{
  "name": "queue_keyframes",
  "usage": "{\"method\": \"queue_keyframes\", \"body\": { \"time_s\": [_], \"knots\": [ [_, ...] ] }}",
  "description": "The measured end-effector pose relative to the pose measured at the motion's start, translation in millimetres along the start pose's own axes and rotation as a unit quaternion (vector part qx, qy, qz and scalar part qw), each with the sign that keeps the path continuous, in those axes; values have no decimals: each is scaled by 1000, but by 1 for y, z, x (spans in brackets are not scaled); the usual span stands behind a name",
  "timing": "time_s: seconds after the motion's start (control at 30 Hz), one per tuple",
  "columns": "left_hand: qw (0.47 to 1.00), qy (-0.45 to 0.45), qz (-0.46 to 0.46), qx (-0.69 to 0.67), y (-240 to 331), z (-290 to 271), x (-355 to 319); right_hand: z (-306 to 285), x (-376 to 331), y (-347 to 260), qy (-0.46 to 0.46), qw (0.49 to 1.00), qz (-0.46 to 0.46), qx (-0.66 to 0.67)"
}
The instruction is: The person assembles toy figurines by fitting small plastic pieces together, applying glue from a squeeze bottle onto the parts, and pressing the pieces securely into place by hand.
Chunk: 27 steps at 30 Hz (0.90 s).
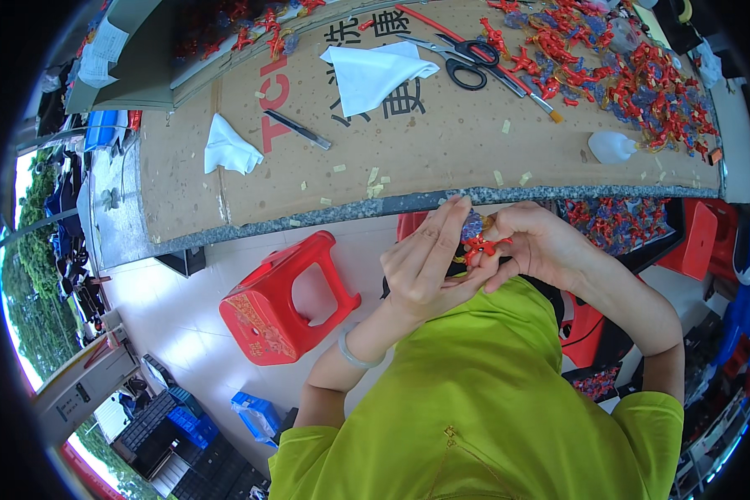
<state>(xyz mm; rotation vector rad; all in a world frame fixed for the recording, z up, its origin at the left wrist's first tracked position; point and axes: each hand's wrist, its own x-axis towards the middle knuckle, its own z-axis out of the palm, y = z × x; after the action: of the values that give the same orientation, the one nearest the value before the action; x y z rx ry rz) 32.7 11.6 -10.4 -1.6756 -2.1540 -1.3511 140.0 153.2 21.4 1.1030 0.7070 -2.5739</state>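
Near the surface [287, 187], the left grip [427, 265] and right grip [546, 243] clamp a red-and-purple toy [477, 245] — scissors [452, 56] lie on the far side.

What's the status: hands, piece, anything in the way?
Left hand and right hand holding small red-and-purple piece. Piece partly hidden by fingers. No obstruction seen; scissors on cardboard, apart from both hands.

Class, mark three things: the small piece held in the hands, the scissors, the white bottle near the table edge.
Small piece [478, 243], head view: its red part.
Scissors [452, 57], head view: near the pivot.
White bottle [611, 147], head view: its body.
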Motion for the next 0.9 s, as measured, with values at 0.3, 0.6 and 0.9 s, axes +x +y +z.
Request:
{"method": "queue_keyframes", "body": {
  "time_s": [0.3, 0.6, 0.9],
  "knots": [
    [1000, 1, -5, -3, -3, 1, -2, -4, 2, 3, -2, 1000, 4, 4],
    [1000, 21, 6, -3, -4, 0, 1, -3, -2, 1, -7, 1000, -15, 11],
    [1000, 13, 2, -3, -2, -1, 1, -5, 0, 2, -11, 1000, -13, -7]
  ]
}}
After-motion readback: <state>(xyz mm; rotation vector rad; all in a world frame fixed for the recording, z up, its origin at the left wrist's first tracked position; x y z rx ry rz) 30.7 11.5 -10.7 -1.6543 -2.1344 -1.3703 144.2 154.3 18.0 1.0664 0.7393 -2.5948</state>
